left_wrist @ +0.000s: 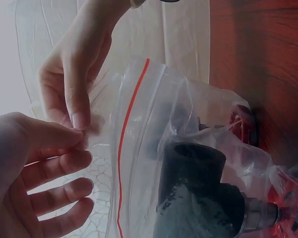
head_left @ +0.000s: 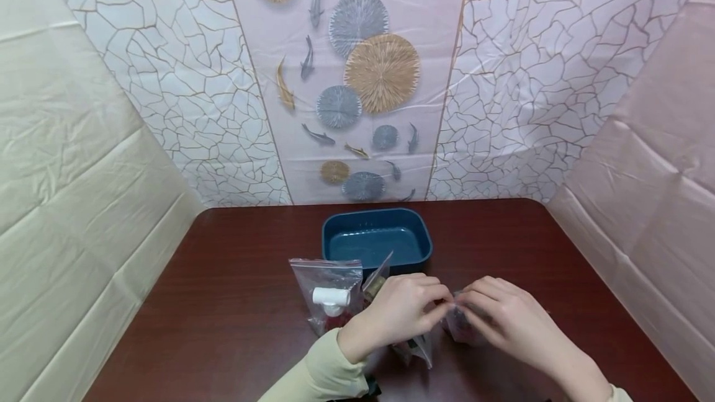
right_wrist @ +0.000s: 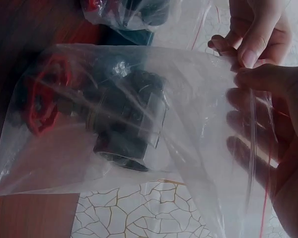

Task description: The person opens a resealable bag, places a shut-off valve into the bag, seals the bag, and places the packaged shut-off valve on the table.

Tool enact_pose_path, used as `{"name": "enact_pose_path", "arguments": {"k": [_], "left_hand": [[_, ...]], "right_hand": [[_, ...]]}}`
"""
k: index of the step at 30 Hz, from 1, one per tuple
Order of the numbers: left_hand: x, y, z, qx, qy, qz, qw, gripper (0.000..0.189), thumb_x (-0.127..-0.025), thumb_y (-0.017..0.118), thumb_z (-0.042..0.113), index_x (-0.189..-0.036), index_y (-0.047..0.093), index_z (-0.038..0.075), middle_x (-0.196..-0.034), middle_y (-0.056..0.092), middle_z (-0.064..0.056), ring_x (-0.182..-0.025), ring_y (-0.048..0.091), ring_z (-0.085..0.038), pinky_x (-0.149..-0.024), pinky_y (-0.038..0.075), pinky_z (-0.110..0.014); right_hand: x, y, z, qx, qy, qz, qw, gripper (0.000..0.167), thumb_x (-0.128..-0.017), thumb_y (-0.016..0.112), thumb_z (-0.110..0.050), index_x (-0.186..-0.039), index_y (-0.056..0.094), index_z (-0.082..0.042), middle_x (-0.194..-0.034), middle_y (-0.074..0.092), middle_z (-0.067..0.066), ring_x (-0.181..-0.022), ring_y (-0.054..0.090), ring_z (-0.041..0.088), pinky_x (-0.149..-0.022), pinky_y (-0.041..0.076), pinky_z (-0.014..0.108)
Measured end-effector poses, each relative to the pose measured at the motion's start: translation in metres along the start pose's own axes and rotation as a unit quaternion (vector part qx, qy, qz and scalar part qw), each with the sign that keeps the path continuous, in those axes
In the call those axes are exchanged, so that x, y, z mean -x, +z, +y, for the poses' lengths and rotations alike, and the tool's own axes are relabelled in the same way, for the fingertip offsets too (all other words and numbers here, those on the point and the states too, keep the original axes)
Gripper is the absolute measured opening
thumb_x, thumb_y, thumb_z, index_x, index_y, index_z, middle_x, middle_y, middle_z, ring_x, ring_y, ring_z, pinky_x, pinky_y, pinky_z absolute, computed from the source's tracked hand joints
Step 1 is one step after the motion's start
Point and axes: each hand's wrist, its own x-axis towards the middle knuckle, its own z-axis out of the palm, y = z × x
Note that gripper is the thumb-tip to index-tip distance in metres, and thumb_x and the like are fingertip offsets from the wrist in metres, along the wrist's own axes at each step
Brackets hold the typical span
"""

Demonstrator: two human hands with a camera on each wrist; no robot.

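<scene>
A clear zip bag (right_wrist: 198,119) holds a dark valve (right_wrist: 126,116) with a red handwheel (right_wrist: 47,94). My left hand (head_left: 402,309) and right hand (head_left: 511,321) meet at the bag's top edge, thumbs and fingertips pinching the plastic. In the right wrist view the bag hangs from the right hand, its red zip line near the fingers. Beside the left hand in its wrist view, another zip bag (left_wrist: 139,148) contains a dark green valve (left_wrist: 193,193).
A blue rectangular bin (head_left: 329,237) stands behind the hands. Left of them, a zip bag (head_left: 301,275) holds a white-topped valve (head_left: 331,296). A bag with a tan piece (head_left: 374,287) leans near the bin. The dark red tabletop (head_left: 223,303) reaches the patterned back wall.
</scene>
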Motion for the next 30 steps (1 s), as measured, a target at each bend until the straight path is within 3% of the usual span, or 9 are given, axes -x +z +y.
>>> {"name": "enact_pose_path", "arguments": {"k": [12,21,30], "left_hand": [[0.0009,-0.0019,-0.0005,0.003,0.0,-0.016,0.9999,0.008,-0.096,0.069,0.023,-0.097,0.077,0.021,-0.084,0.066,0.012,-0.073,0.055,-0.001,-0.062,0.038,-0.01],[0.0022,-0.0005,-0.0017,-0.015,0.02,0.008,0.9997,0.008,-0.096,0.069,0.023,-0.094,0.076,0.023,-0.078,0.061,0.015,-0.069,0.05,0.002,-0.062,0.037,-0.009],[0.0091,0.0014,-0.0007,-0.008,0.007,0.008,0.9999,0.009,-0.097,0.068,0.028,-0.091,0.075,0.024,-0.076,0.06,0.015,-0.069,0.054,0.0,-0.061,0.038,-0.012]], "right_hand": [[-0.0056,0.0071,-0.0004,0.019,-0.056,0.042,0.9974,0.036,-0.105,0.041,-0.031,-0.088,0.07,-0.016,-0.087,0.062,-0.009,-0.08,0.059,0.009,-0.076,0.047,0.03],[-0.0065,0.0075,0.0015,0.036,-0.087,0.058,0.9939,0.034,-0.103,0.043,-0.029,-0.086,0.069,-0.016,-0.086,0.061,-0.009,-0.078,0.058,0.009,-0.075,0.047,0.03],[-0.0042,0.0053,0.0024,0.043,-0.098,0.068,0.9919,0.033,-0.103,0.044,-0.029,-0.083,0.068,-0.018,-0.082,0.06,-0.011,-0.076,0.056,0.009,-0.069,0.045,0.029]]}}
